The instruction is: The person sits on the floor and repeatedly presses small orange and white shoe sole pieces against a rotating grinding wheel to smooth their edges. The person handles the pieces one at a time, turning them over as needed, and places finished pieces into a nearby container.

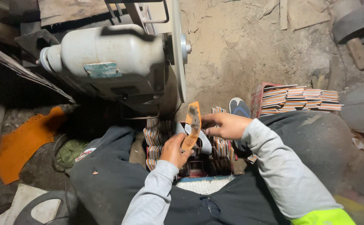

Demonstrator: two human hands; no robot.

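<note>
An orange, sole-shaped flat piece (193, 123) with a dark smudge on it is held upright between both hands. My left hand (174, 150) grips its lower end and my right hand (225, 125) pinches its upper side. Below the hands, a box (203, 173) between my knees holds several upright stacks of striped, layered sole pieces (153, 139). A grinding machine's grey motor (107, 56) and its thin disc (178, 50) stand just above and left of the held piece.
More stacks of striped pieces (298, 99) lie in a red tray at the right. A blue shoe tip (239, 107) rests on the dirt floor. An orange sheet (23, 143) lies at the left, a white slab (23, 200) at the lower left.
</note>
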